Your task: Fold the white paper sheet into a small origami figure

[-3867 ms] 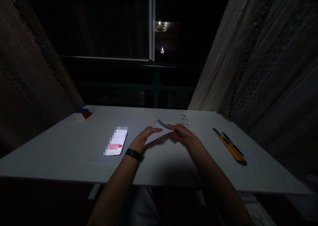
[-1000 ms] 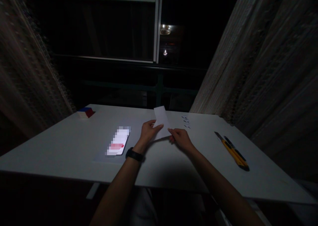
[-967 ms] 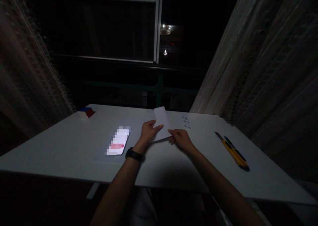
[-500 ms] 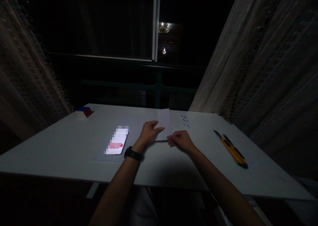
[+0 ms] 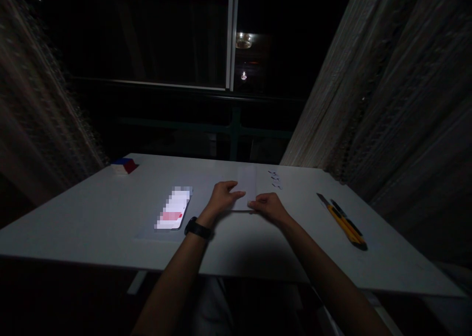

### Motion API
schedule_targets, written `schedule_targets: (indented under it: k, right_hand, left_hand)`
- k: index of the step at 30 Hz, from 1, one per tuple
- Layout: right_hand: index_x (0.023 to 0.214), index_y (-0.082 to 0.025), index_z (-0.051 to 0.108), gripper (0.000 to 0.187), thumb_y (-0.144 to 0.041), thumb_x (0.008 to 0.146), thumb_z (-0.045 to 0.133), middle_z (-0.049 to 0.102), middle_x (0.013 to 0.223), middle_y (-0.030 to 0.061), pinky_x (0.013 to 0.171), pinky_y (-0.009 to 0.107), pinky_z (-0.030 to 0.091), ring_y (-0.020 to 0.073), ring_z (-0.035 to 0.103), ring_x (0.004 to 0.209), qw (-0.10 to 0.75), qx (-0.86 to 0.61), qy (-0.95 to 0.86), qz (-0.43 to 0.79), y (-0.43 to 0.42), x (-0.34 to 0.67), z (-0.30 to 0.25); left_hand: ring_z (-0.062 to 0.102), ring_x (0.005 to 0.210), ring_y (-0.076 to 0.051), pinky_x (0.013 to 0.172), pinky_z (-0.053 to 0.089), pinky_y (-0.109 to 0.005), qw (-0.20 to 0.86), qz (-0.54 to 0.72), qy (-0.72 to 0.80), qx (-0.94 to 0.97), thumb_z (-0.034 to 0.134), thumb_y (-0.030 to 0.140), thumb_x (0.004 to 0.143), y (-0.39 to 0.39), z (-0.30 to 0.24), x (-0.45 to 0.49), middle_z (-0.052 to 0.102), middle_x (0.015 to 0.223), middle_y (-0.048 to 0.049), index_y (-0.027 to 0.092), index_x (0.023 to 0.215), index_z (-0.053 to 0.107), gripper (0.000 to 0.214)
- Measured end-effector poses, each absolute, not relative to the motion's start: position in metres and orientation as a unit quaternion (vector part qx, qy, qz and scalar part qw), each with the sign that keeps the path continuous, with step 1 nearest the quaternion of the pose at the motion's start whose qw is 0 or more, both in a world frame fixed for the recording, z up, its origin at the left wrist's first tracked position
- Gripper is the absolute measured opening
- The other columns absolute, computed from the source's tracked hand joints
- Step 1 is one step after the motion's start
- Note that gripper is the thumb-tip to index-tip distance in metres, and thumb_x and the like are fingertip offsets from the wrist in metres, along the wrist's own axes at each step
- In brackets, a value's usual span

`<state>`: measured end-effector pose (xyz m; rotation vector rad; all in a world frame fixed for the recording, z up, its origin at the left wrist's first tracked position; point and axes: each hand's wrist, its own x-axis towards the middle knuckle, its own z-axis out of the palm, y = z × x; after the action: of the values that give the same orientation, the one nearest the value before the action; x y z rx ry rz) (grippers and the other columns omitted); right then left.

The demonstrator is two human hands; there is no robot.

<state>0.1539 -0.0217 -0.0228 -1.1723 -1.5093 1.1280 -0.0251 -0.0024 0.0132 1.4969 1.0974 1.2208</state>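
Note:
A folded white paper strip [image 5: 246, 186] lies flat on the white table [image 5: 110, 213], reaching away from me. My left hand [image 5: 221, 198], a dark watch on its wrist, pinches the paper's near left corner. My right hand [image 5: 268, 207] pinches the near right corner, fingers curled. Both hands rest low on the tabletop at the paper's near edge.
A lit phone [image 5: 173, 209] lies left of my hands on a sheet. A red and blue block [image 5: 123, 165] sits at the far left corner. A yellow utility knife [image 5: 341, 223] and a black pen [image 5: 348, 221] lie at right. Curtains hang on both sides.
The paper stood tilted up between my hands a second ago; now it lies flat on the table. Both hands have lowered with it.

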Motion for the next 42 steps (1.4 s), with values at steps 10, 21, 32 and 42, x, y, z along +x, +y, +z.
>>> schedule_targets:
  k: [10,21,32,42]
  right_hand:
    - [0.053,-0.015,0.064,0.023,-0.037,0.057,0.07,0.058,0.049,-0.0009,0.049,0.024,0.037,0.0116,0.05,0.047,0.478,-0.512,-0.617,0.358,-0.025,0.151,-0.015]
    - [0.065,-0.018,0.072,0.013,-0.029,0.061,0.066,0.069,0.062,0.0021,0.058,0.026,0.045,0.0182,0.061,0.061,0.526,-0.519,-0.623,0.257,-0.033,0.157,0.004]
    - [0.066,-0.018,0.072,0.015,-0.031,0.059,0.07,0.07,0.066,0.0028,0.06,0.029,0.049,0.0198,0.064,0.063,0.579,-0.482,-0.613,0.239,-0.039,0.165,0.02]
    - [0.061,-0.019,0.07,0.014,-0.032,0.059,0.071,0.07,0.062,0.003,0.058,0.028,0.049,0.019,0.064,0.06,0.605,-0.464,-0.601,0.238,-0.037,0.165,0.024]
  left_hand:
    - [0.041,0.051,-0.009,0.048,0.027,-0.021,0.284,0.453,0.421,0.733,0.055,0.047,0.073,-0.002,0.004,-0.023,0.048,0.049,0.0034,0.011,0.057,0.061,0.039]
    - [0.063,0.067,-0.015,0.059,0.043,-0.022,0.242,0.492,0.349,0.76,0.058,0.028,0.077,-0.009,0.006,-0.02,0.071,0.076,-0.0039,0.017,0.081,0.072,0.018]
    - [0.064,0.07,-0.015,0.063,0.046,-0.023,0.189,0.482,0.338,0.786,0.057,0.026,0.079,-0.008,0.004,-0.019,0.071,0.08,-0.0038,0.02,0.085,0.071,0.017]
    - [0.048,0.051,-0.009,0.048,0.033,-0.019,0.31,0.43,0.374,0.761,0.057,0.042,0.075,-0.014,0.01,-0.016,0.057,0.053,0.0014,0.012,0.065,0.068,0.034]
